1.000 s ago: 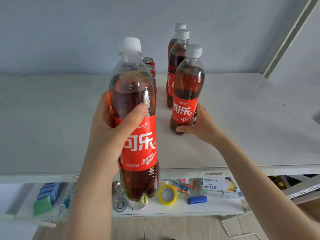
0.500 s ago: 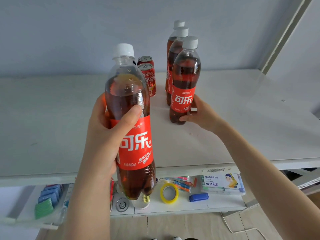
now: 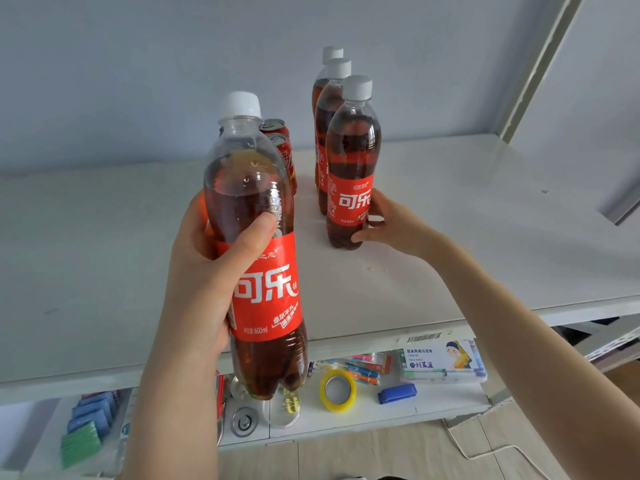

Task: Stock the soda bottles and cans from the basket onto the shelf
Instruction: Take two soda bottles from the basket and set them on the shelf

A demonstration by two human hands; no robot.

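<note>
the left hand (image 3: 204,292) holds a cola bottle (image 3: 258,251) upright at centre frame, fingers clamped on its body, base in front of the shelf (image 3: 485,220) edge. the right hand (image 3: 391,221) has fingers closed on the lower body of the front bottle (image 3: 351,164), standing on the shelf at upper centre. two more bottles (image 3: 329,98) line up behind it; cans (image 3: 280,143) stand to their left.
</note>
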